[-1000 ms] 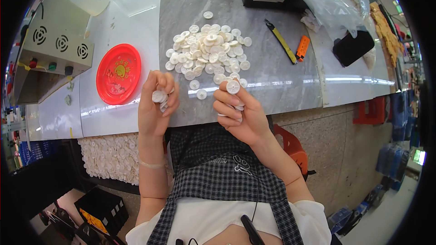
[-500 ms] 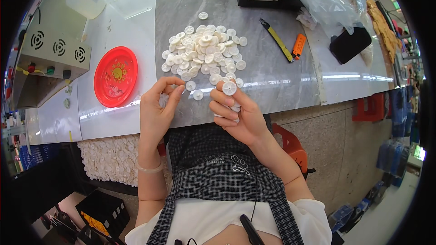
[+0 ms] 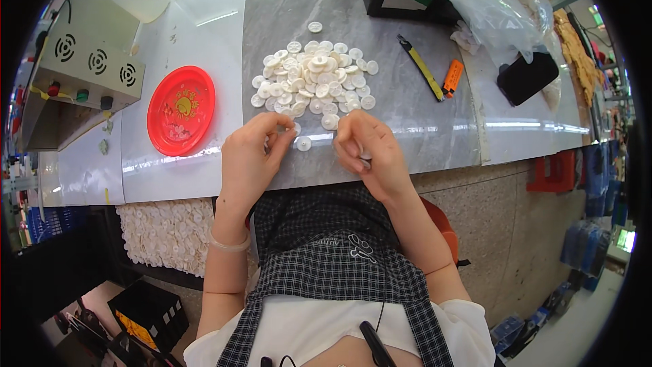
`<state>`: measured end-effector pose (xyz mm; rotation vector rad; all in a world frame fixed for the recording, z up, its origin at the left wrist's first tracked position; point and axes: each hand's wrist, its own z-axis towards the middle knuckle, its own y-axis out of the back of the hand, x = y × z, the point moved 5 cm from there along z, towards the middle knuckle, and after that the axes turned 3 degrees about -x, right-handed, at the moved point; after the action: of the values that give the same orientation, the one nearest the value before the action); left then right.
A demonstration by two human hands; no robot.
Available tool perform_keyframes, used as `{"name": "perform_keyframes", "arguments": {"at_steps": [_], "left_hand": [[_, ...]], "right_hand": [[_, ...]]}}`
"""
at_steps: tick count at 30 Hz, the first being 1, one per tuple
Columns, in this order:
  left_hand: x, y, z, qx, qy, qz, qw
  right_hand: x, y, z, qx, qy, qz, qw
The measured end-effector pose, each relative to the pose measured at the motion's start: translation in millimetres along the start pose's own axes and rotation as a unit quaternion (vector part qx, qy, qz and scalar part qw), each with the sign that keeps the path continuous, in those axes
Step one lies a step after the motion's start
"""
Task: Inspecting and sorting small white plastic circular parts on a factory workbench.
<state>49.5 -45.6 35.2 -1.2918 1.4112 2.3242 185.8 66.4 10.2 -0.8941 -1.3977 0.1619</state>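
A heap of small white plastic discs (image 3: pixel 316 71) with raised centres lies on the grey table top. My right hand (image 3: pixel 372 153) is just in front of the heap's right side, fingers curled in. A white disc edge (image 3: pixel 365 161) shows under those fingers; the rest of what it holds is hidden. My left hand (image 3: pixel 252 153) is in front of the heap's left side, thumb and forefinger close together. Something pale shows between its fingers, too small to name. Between the hands lies a single loose disc (image 3: pixel 303 143), touched by neither.
To the left are a red plate (image 3: pixel 155 112) with small clear bits and a grey control box (image 3: pixel 81 61). A yellow-black cutter (image 3: pixel 422 70), an orange cutter (image 3: pixel 453 78) and a black phone-like object (image 3: pixel 528 78) lie right. Behind stands a black bin (image 3: pixel 401 0) beside plastic bags.
My right hand has turned over, palm downward, and moved slightly right; the disc at its fingertips is now out of sight. My left hand stays in nearly the same pose. The view has shifted a little.
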Motion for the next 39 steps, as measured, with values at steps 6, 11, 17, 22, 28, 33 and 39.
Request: {"name": "perform_keyframes", "arguments": {"at_steps": [6, 11, 17, 22, 28, 33, 39], "left_hand": [[13, -1, -2, -0.042, -0.021, -0.061, 0.997], [19, 1, -14, 0.118, 0.214, -0.636, 0.732], [5, -1, -25, 0.173, 0.252, -0.853, 0.423], [2, -2, -27, 0.199, 0.236, -0.863, 0.401], [3, 1, -24, 0.179, 0.199, -0.838, 0.476], [1, 10, -16, 0.102, 0.163, -0.762, 0.619], [18, 1, -14, 0.045, 0.184, -0.656, 0.731]], "right_hand": [[13, -27, 3, -0.042, 0.205, -0.568, 0.796], [4, -34, 7, -0.030, 0.214, -0.650, 0.728], [4, -37, 9, -0.020, 0.230, -0.688, 0.688], [1, -37, 9, -0.029, 0.234, -0.692, 0.682], [14, -32, 5, -0.050, 0.238, -0.504, 0.829], [1, -25, 2, 0.042, -0.100, 0.109, 0.988], [-10, -26, -2, 0.103, -0.170, 0.382, 0.903]]}}
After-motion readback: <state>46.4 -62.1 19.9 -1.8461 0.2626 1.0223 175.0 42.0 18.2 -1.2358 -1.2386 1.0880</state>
